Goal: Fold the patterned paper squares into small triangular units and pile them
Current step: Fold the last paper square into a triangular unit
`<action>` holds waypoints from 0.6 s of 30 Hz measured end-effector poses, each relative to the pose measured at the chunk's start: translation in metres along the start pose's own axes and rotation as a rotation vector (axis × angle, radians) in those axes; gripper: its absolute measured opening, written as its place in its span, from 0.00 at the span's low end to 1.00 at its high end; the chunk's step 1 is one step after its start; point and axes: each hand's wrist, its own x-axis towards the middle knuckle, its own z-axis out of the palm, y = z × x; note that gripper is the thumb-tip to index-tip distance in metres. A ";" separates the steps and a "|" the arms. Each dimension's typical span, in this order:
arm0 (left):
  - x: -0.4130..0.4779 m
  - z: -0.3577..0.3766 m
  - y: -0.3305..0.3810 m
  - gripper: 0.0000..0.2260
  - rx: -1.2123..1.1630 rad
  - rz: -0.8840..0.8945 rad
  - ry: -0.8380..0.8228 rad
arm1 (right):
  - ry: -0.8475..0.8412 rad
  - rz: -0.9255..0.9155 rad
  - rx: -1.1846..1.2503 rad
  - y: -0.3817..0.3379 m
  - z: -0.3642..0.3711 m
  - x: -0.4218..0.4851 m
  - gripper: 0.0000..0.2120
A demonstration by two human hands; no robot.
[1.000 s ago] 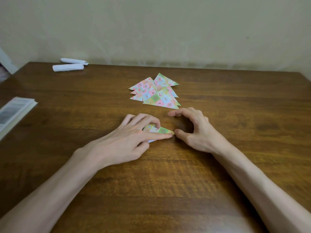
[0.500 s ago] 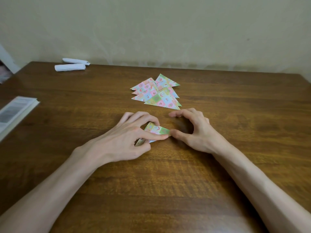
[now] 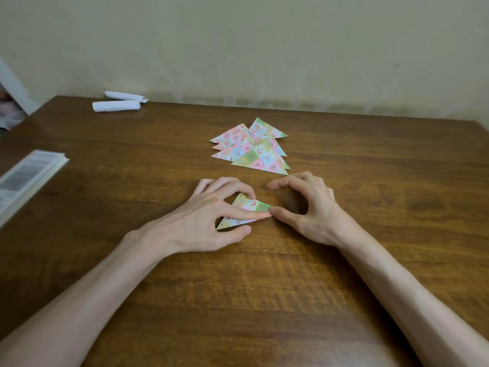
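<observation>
Two hands meet over one half-folded paper unit [image 3: 251, 205] just above the middle of the frame. The left hand [image 3: 203, 221] holds it down on the table [image 3: 264, 287]: the index finger lies straight along its near edge, the thumb is tucked in below, and the other fingers curl over its upper edge. The right hand [image 3: 309, 215] grips nothing. Its fingers arch with the tips toward the wood, and only its thumb tip touches the unit's right-hand point.

The unit is a slim wedge whose long axis runs from lower left to right, so the pointed end faces the right thumb and the wider end sits under the left palm. Its lower-left corner seems slightly lifted, and the crease probably still needs pressing. The print is a pastel check of pink, green and yellow squares.

Straight up the frame, just beyond both sets of fingertips, lies the pile of finished triangles [image 3: 251, 152], overlapping and in the same print. The right hand is the nearer one to the pile's lower corner, so I judge it better placed to carry the unit across.
</observation>
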 end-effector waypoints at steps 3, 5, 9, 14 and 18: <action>0.000 0.001 -0.004 0.21 -0.041 -0.026 0.101 | 0.038 -0.027 0.049 0.001 0.000 -0.003 0.13; 0.001 0.002 -0.003 0.19 -0.066 -0.029 0.135 | 0.057 -0.064 0.059 0.002 0.000 -0.005 0.11; 0.003 0.003 0.000 0.15 -0.038 -0.019 0.189 | 0.031 -0.148 -0.013 0.000 0.000 -0.008 0.11; 0.003 0.001 0.007 0.11 -0.073 -0.003 0.319 | 0.067 -0.244 -0.045 -0.006 0.005 -0.008 0.10; 0.004 -0.002 0.012 0.08 -0.093 0.023 0.427 | 0.203 -0.354 -0.113 -0.010 0.007 -0.007 0.05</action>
